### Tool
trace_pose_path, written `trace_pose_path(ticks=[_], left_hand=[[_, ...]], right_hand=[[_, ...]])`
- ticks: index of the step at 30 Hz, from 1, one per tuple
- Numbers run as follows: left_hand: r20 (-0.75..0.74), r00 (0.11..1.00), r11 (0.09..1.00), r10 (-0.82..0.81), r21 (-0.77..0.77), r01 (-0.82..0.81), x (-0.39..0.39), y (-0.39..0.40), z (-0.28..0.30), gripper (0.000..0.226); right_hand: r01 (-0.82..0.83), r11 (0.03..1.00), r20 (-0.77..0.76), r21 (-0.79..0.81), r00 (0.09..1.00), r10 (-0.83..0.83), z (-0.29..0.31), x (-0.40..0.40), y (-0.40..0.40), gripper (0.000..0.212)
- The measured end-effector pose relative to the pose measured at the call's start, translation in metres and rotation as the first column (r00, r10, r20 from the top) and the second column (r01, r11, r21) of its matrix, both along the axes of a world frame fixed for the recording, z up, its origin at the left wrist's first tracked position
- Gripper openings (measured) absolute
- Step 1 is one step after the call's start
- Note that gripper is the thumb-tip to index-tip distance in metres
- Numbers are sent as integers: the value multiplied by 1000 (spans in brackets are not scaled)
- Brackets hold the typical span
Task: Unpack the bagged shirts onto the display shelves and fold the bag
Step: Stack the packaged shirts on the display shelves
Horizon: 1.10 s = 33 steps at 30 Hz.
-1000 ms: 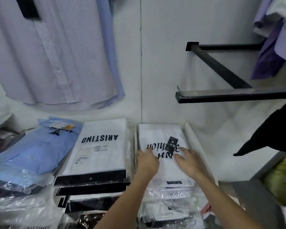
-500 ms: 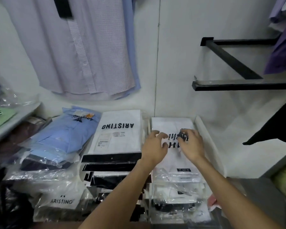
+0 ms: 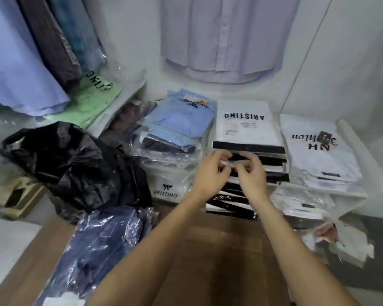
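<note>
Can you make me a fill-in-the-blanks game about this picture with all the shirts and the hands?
1. The crumpled bag lying left of the shirt stacks is ____ in colour.
2. The packaged shirt on top of the middle stack has the word ____ printed on it.
3. Both hands, left hand and right hand, are at the front of the ____ stack.
4. The folded shirt on the left shelf is ____.

Missing words: black; ARISTINO; middle; green

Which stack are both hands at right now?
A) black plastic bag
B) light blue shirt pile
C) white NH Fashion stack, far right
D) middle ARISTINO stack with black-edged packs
D: the left hand and right hand sit with curled fingers at the front edges of the middle ARISTINO stack, between the light blue shirt pile and the NH Fashion stack.
</note>
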<state>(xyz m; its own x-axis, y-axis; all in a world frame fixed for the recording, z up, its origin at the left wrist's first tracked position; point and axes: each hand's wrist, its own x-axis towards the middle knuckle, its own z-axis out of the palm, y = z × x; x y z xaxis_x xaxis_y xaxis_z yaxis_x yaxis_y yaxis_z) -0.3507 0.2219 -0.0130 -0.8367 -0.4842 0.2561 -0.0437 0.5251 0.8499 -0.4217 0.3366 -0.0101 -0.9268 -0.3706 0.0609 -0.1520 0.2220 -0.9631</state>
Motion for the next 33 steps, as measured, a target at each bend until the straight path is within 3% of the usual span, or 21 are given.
trace_pose_path(ticks=[5,9,12,14,16,18,19,23,27,33], left_hand=[[182,983,999,34,-8,-33,123,-63,-44,28],[279,946,986,165,-20,-166,209,-112,-79,29],[318,889,944,329,-120,-306,266,-141,-97,24],[364,788,868,496,-234,-438,299,-158,-106,26],[477,624,783,619,-309,-540,323,-172,-115,42],[642,458,736,615,-259,-626,341,-180,-121,66],[701,415,719,579,-200,-665,349,-182,-124,75],[763,453,697,462,4,-717,354,-178,-133,90],[773,450,720,447,-12,-694,332,-152,-131,85],[788,513,842,340,-11,-540,281,-104,-122,86]], right_hand=[[-166,981,185,96,972,147,-37,114,-61,27],[-252,958,363,137,912,188,-77,190,-99,34],[-242,952,467,187,875,131,-98,230,-120,40],[-248,938,589,244,806,60,-106,250,-127,40],[-272,930,719,248,695,12,-112,267,-131,36],[-273,937,769,218,640,8,-118,277,-133,31],[-273,936,763,223,646,6,-121,281,-134,30],[-259,937,728,235,686,7,-131,284,-138,31],[-249,938,708,240,706,7,-140,276,-130,43],[-125,951,669,282,736,-101,-148,242,-77,34]])
